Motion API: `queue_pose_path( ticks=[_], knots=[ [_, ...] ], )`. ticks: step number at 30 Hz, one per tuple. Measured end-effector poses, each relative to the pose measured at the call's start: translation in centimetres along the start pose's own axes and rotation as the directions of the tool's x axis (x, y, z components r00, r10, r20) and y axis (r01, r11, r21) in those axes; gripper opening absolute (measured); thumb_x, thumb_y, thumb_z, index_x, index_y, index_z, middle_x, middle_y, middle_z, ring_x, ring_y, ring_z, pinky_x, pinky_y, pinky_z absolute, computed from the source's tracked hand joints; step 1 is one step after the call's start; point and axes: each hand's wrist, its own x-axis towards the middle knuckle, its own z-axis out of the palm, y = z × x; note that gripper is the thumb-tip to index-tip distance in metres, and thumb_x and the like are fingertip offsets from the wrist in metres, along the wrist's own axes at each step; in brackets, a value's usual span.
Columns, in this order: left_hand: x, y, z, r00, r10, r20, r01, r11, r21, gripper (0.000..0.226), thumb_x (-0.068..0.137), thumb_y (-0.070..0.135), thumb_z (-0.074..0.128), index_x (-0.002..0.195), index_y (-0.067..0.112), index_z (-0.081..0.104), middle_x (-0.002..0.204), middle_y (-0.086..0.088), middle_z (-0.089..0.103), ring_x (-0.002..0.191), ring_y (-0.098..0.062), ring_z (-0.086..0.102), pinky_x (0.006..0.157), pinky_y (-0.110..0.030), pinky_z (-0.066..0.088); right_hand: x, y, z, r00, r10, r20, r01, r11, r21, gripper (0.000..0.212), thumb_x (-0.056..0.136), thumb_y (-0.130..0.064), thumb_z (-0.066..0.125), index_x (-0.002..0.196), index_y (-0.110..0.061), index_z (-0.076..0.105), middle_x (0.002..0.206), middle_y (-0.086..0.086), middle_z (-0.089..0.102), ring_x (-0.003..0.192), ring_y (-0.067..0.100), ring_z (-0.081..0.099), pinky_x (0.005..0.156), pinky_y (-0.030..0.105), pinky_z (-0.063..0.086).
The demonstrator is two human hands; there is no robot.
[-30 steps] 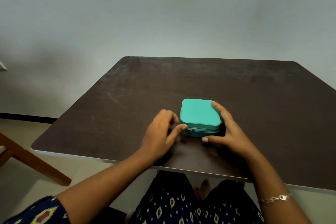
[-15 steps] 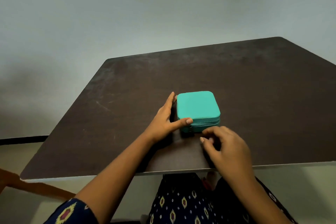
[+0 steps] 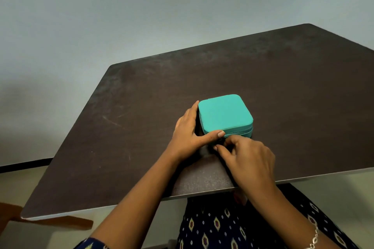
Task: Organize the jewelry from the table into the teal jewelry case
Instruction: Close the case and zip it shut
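Two hands: left hand (image 3: 187, 133) flat against the teal case (image 3: 224, 115), right hand (image 3: 248, 155) pinching its zipper (image 3: 222, 139).

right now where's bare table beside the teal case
Bare table right of the teal jewelry case, behind it to the far edge, and left of the left hand. Crowded in front, where the right hand pinches it.

Left hand (image 3: 187, 134) with straight fingers and outstretched thumb bracing the teal jewelry case (image 3: 224, 115), right hand (image 3: 250, 157) curled, fingertips pinching at its front
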Motion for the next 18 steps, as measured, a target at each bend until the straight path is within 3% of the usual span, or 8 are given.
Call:
queue_pose_path(
  ticks=[8, 13, 18],
  knots=[
    [-0.1, 0.1, 0.0, 1.000, 0.015, -0.017, -0.015, 1.000, -0.008, 0.089, 0.055, 0.069, 0.063, 0.133, 0.044, 0.029, 0.132, 0.022, 0.039, 0.129, -0.011, 0.035, 0.108, -0.044, 0.033, 0.4, -0.4, -0.1, 1.000, 0.023, -0.009, -0.023, 1.000, -0.020, 0.024, 0.087, -0.042, 0.052, 0.085, -0.022, 0.064, 0.081, 0.001, 0.067, 0.083, 0.024, 0.061, 0.060, 0.027, 0.034],
    [0.0, -0.3, 0.1, 1.000, 0.001, -0.030, -0.002, 0.999, -0.038, 0.092, 0.052, 0.068, 0.066, 0.132, 0.041, 0.030, 0.135, 0.018, 0.041, 0.128, -0.012, 0.038, 0.106, -0.044, 0.036, 0.0, 0.3, -0.4, 0.999, -0.041, -0.027, 0.043, 0.996, 0.084, 0.017, 0.081, -0.032, 0.062, 0.067, -0.025, 0.057, 0.055, -0.004, 0.053, 0.059, 0.016, 0.052, 0.048, 0.025, 0.029],
    [0.1, -0.5, 0.1, 0.999, -0.006, -0.036, 0.004, 0.999, -0.050, 0.091, 0.051, 0.068, 0.068, 0.130, 0.041, 0.032, 0.134, 0.017, 0.043, 0.128, -0.013, 0.039, 0.105, -0.045, 0.036, -0.3, 1.9, -0.8, 0.992, -0.095, -0.081, 0.109, 0.976, 0.189, 0.014, 0.073, -0.017, 0.071, 0.064, -0.022, 0.061, 0.057, -0.006, 0.053, 0.051, 0.004, 0.046, 0.048, 0.020, 0.032]
  ],
)
